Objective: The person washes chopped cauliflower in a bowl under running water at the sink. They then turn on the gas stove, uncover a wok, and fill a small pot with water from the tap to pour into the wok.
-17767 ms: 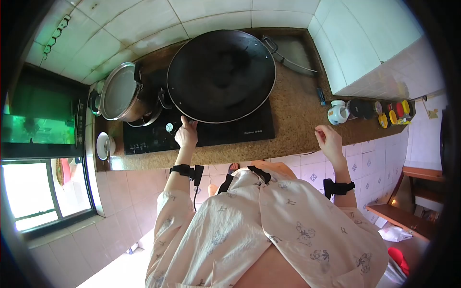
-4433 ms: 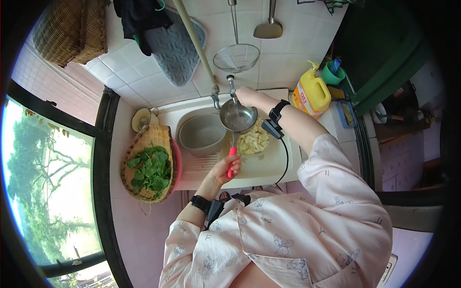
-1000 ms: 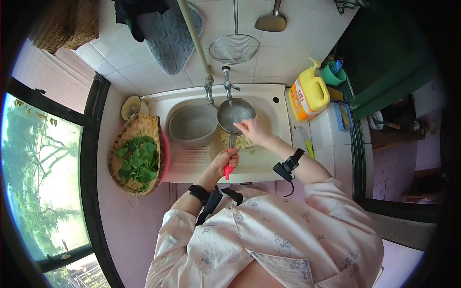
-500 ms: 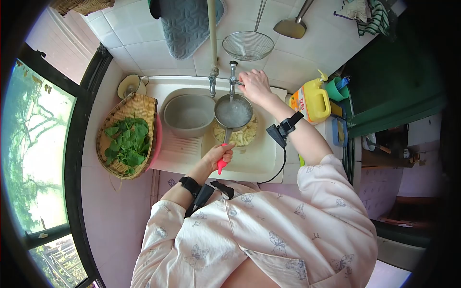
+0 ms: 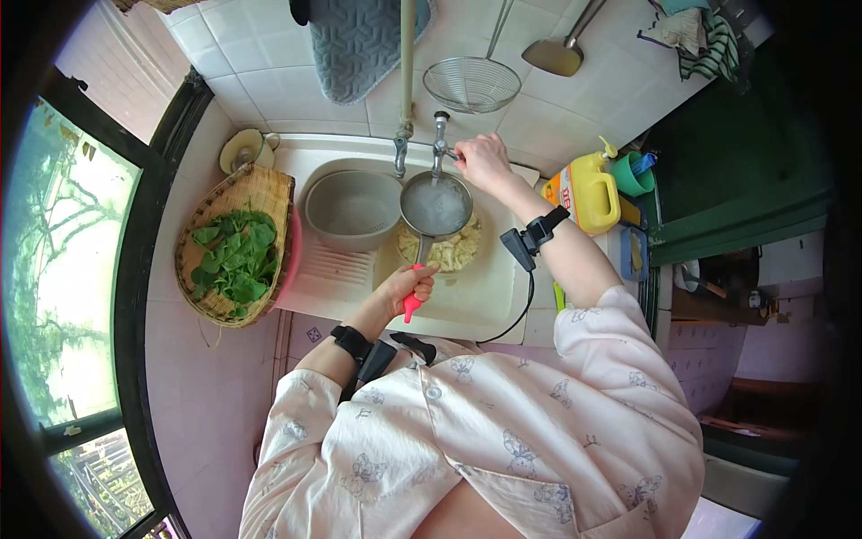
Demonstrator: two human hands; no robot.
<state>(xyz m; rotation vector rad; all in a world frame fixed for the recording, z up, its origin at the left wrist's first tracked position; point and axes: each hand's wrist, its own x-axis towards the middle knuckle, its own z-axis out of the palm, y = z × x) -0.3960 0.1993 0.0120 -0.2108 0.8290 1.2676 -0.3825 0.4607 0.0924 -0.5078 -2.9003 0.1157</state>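
Observation:
My left hand (image 5: 411,287) is closed round the pink handle of a metal ladle (image 5: 422,255), whose round bowl sits under the tap. Water runs from the tap (image 5: 439,148) into the bowl, and the water (image 5: 436,210) there looks cloudy with bubbles. My right hand (image 5: 483,160) has its fingers closed on the tap's side handle. Pale cut vegetable pieces (image 5: 455,252) lie in a container beneath the ladle, partly hidden by it. Left of the ladle stands a grey basin (image 5: 352,212) in the white sink (image 5: 449,319).
A woven basket (image 5: 199,301) of green leaves (image 5: 238,256) stands left of the sink over a pink basin. A yellow jug (image 5: 588,195) and a green cup (image 5: 633,172) stand at the right. A wire strainer (image 5: 471,87) and a spatula (image 5: 554,58) hang on the wall.
The view has shifted slightly. Both hands keep their holds on the ladle and the tap handle, and water is still running into the ladle.

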